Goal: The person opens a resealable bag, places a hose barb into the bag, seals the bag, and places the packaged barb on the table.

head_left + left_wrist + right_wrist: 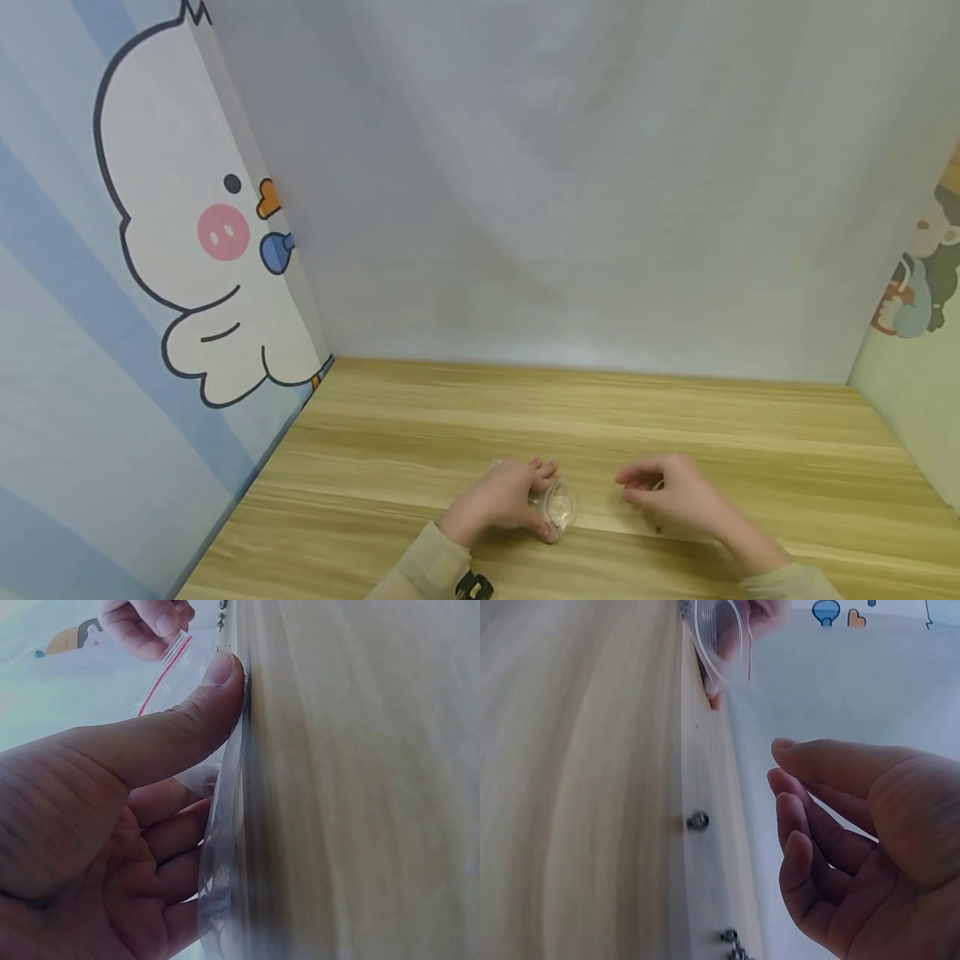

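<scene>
In the head view my left hand point(510, 498) holds a clear zip bag point(560, 507) low over the table, its mouth spread into a round opening facing right. A red line runs along the mouth of the bag point(166, 673) in the left wrist view, with my thumb on one side and fingers on the other. My right hand point(678, 497) hovers to the right of the bag, apart from it. Its fingers are loosely bent, thumb near the index fingertip, with nothing visible between them point(840, 840). A small dark metal piece point(697, 820) lies on the table near that hand.
More small dark metal pieces point(735, 945) lie close together on the wood-grain table point(420, 417). A grey-white sheet point(570, 192) stands behind the table, and a blue cartoon-printed sheet point(97, 350) along the left side. Another printed sheet point(911, 392) borders the right.
</scene>
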### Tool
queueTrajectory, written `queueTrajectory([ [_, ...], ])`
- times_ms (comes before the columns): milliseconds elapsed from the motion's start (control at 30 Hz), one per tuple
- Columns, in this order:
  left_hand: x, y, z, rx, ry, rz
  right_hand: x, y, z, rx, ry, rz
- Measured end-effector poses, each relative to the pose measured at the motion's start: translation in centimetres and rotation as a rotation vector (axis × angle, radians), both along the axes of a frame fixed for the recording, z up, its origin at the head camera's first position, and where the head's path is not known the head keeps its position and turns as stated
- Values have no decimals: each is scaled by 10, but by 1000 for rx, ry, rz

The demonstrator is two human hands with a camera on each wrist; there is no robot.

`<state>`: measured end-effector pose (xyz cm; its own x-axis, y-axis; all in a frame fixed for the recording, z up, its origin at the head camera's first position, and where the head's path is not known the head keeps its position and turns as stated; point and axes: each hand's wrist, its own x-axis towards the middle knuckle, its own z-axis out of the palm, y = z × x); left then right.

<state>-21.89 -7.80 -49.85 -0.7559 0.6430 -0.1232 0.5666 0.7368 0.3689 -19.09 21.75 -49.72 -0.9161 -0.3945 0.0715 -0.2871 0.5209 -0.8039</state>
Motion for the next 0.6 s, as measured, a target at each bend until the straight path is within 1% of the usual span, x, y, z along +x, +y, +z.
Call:
queueTrajectory([
  [167, -1, -1, -3, 9, -8, 4, 3, 20, 1, 22, -18, -46],
  [300, -1, -1, -2, 6, -2, 0, 6, 31, 2, 46, -15, -75],
  [600, 2, -1, 1, 8, -13, 3, 12, 46, -2, 71, 46, -64],
])
